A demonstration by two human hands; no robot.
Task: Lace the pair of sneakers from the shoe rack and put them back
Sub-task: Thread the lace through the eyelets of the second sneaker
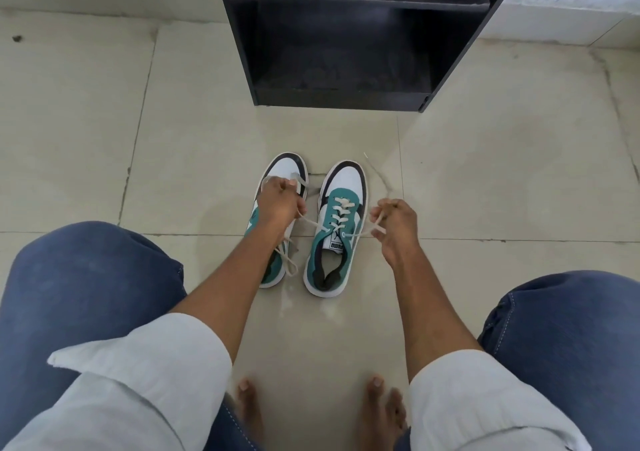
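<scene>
Two teal, white and black sneakers stand side by side on the tiled floor, toes pointing away from me. The right sneaker [337, 229] has a cream lace [341, 214] crossed through its eyelets. My left hand [278, 201] is shut on one end of that lace, pulled out to the left over the left sneaker [282, 173], which my forearm partly hides. My right hand [394, 224] is shut on the other end, drawn out to the right, with the loose tail [379, 177] trailing on the floor beyond it. A loose lace end [289, 260] lies beside the left sneaker.
A black open shoe rack [346, 45] stands on the floor straight ahead, its lower shelf bare. My knees in blue jeans [90, 277] frame both sides, and my bare feet [249, 412] rest at the bottom. White wall base runs along the back.
</scene>
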